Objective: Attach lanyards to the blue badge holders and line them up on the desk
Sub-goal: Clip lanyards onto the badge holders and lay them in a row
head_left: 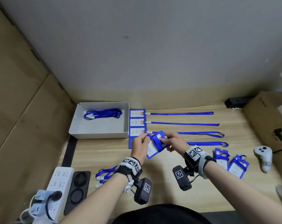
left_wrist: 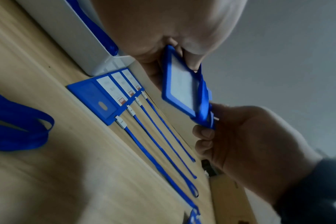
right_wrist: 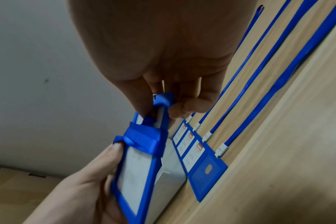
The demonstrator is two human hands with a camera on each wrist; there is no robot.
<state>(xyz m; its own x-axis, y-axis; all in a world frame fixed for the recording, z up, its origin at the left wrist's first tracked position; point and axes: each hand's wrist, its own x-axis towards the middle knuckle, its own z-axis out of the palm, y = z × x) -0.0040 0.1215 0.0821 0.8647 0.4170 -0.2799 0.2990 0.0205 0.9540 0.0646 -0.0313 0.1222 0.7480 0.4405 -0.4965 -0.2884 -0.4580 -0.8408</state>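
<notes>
A blue badge holder [head_left: 153,148] with a white card is held up over the desk, and a blue lanyard [head_left: 156,140] is wrapped around its upper half. My left hand [head_left: 146,139] grips its left edge, thumb by the wrapped strap [right_wrist: 144,141]. My right hand [head_left: 164,141] pinches the holder's top end [right_wrist: 164,98] together with the strap. In the left wrist view the holder [left_wrist: 182,84] hangs between both hands. Behind, several finished holders [head_left: 137,122] lie in a column with their lanyards [head_left: 182,124] stretched to the right. The nearest one [left_wrist: 94,97] lies back side up.
A white box [head_left: 125,120] holding spare lanyards [head_left: 103,113] sits left of the column. Loose lanyards [head_left: 104,175] lie near my left wrist, and two more wrapped holders [head_left: 230,164] near my right wrist. A white controller [head_left: 263,157], a cardboard box [head_left: 266,120] and a power strip [head_left: 60,178] border the desk.
</notes>
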